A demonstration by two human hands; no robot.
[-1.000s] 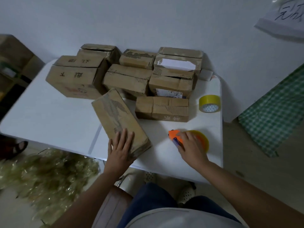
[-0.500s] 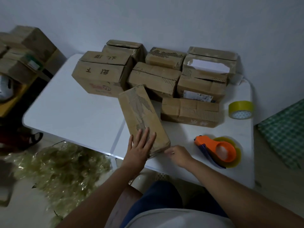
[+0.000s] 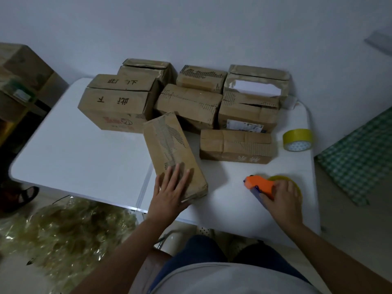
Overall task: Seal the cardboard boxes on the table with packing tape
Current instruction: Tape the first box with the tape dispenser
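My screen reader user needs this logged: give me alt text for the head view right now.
A person's left hand lies flat on a long cardboard box at the near edge of a white table, while the right hand grips an orange tape dispenser. More cardboard boxes crowd the far side, with a yellow tape roll to their right.

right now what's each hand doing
Left hand: open, fingers flat on the near cardboard box.
Right hand: closed around the orange tape dispenser on the table.
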